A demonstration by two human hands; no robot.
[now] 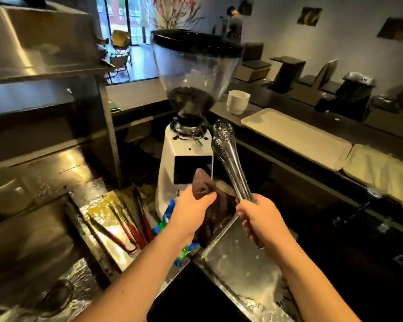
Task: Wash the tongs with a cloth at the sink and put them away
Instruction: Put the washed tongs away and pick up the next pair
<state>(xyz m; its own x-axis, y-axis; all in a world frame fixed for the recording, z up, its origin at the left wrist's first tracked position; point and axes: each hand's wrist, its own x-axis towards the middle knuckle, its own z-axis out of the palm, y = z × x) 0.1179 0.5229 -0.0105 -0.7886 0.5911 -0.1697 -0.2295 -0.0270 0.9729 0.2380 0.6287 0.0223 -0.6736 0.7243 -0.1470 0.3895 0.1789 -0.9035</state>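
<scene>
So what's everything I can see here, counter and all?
tongs: one, shiny metal, held upright right of the grinder
cloth: one, dark brown, between the hands
grinder: one, white body, clear hopper with dark beans, centre
cup: one, white, on the counter behind the grinder
trays: two, cream, side by side on the right counter
utensils: several, dark with red, on the wet steel left of the grinder
sink: one, steel, wet, bottom right
wrapper: one, blue and green, beneath the left wrist
hands: two; left grips the cloth, right grips the tongs' handle end
</scene>
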